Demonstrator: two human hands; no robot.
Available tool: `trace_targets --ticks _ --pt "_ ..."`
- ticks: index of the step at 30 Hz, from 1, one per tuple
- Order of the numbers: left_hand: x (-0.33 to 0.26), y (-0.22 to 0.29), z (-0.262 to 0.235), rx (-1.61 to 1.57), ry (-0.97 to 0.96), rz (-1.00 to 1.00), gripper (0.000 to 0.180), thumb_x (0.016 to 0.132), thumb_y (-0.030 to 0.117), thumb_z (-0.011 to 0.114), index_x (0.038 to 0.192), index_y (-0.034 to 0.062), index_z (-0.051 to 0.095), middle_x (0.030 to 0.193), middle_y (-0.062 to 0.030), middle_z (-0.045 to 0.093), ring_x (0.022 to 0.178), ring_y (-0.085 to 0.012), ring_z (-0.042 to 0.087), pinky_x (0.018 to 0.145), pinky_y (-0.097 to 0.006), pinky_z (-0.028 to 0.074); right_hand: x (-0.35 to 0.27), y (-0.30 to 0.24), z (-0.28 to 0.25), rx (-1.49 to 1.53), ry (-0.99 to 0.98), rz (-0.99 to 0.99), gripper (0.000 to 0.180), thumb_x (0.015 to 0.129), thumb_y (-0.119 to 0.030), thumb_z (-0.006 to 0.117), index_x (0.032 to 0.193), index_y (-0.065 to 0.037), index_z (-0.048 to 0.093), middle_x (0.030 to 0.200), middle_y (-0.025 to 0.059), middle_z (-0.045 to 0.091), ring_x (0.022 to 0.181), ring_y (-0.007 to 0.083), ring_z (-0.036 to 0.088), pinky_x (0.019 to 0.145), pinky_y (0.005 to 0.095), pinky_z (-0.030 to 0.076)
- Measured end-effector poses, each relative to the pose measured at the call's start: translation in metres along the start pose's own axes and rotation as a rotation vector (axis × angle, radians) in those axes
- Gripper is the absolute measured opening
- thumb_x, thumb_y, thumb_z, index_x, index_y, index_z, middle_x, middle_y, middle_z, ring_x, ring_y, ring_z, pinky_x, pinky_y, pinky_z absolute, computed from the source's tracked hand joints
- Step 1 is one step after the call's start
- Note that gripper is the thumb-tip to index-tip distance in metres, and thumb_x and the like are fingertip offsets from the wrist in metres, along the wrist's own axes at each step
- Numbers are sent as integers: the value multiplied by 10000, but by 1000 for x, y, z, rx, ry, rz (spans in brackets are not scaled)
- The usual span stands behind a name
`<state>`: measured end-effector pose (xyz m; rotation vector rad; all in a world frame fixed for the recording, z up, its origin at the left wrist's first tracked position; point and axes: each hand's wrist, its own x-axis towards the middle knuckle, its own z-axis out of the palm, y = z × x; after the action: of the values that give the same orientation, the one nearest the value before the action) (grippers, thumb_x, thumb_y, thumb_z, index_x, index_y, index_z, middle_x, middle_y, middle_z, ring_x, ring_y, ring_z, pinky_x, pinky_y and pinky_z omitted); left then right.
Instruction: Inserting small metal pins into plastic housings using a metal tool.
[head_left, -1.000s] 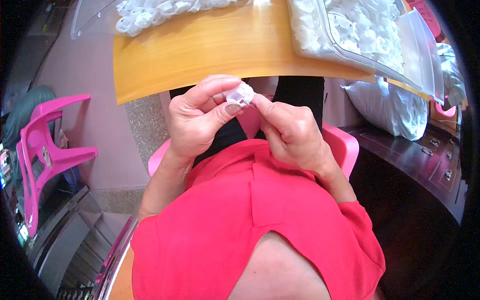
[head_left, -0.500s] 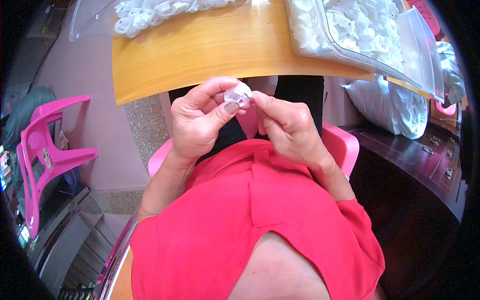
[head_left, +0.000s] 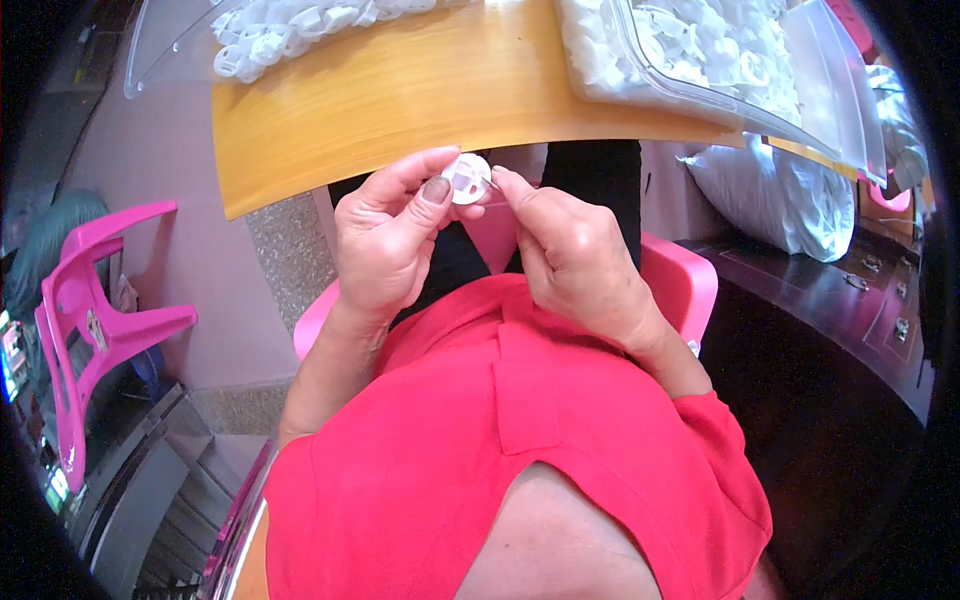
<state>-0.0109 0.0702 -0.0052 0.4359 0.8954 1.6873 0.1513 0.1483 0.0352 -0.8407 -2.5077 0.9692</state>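
Part (head_left: 467,179), white plastic, round, with openings in its face: 1 piece, held in the air just off the near edge of the bench (head_left: 400,115), close to that edge's middle.

Left hand (head_left: 388,232), my own: thumb on the near face of the part, other fingers around its left side and behind, grasping it firmly enough to keep its face tilted up toward me.

Right hand (head_left: 580,245), my own: fingers curled, fingertips at the right rim of the part. Some thin sliver shows between them and the part; too small to identify, and I cannot tell whether these fingers grip it.

Heap of similar white pieces (head_left: 290,32): many, loose, toward the far left corner of the bench, beside a clear plastic wall (head_left: 165,45) that reaches past the left edge.

Clear bin (head_left: 690,92): 1, at the right end of the bench, filled with more white pieces (head_left: 700,40).

Pink plastic chair (head_left: 85,310): 1, well off the left edge.

Pale sack (head_left: 775,195): 1, bulging, below the right near corner.

Red top (head_left: 600,410): 1, worn by me.
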Motion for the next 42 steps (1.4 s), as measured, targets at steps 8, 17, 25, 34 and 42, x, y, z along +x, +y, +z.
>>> trace_targets --ticks 8,17,25,34,42 --pt "0 -2 0 21 -9 14 240 907 -16 554 1140 -68 585 1026 -188 646 872 -231 651 796 -342 558 0 0 1 -51 -3 -2 441 769 88 550 1206 39 521 819 194 611 710 350 625 588 403 501" --pt "-1 -3 1 20 4 -7 257 891 -30 572 1145 -71 581 1024 -185 649 869 -230 653 805 -339 554 0 3 3 -112 7 -46 428 754 27 555 1180 35 517 742 170 585 637 340 614 543 416 504" --pt "-2 -5 1 178 -56 77 226 876 -31 602 1101 -49 619 1021 -155 644 851 -185 636 793 -302 534 3 -3 -3 -206 -63 -52 284 764 -41 557 1040 25 537 709 157 588 612 329 629 523 416 514" --pt "0 -9 -3 294 -178 189 209 855 -67 608 1060 -39 635 1058 -144 615 871 -178 628 772 -295 541 9 -3 -17 -197 -221 -33 286 711 29 554 996 22 540 730 189 599 642 378 608 545 438 495" --pt "-1 -14 -8 239 -146 34 230 887 34 601 1102 -50 603 1083 -182 621 900 -238 639 774 -353 554 6 -7 -17 -377 -336 -29 236 719 -13 562 951 2 526 737 176 606 667 360 622 566 426 510"
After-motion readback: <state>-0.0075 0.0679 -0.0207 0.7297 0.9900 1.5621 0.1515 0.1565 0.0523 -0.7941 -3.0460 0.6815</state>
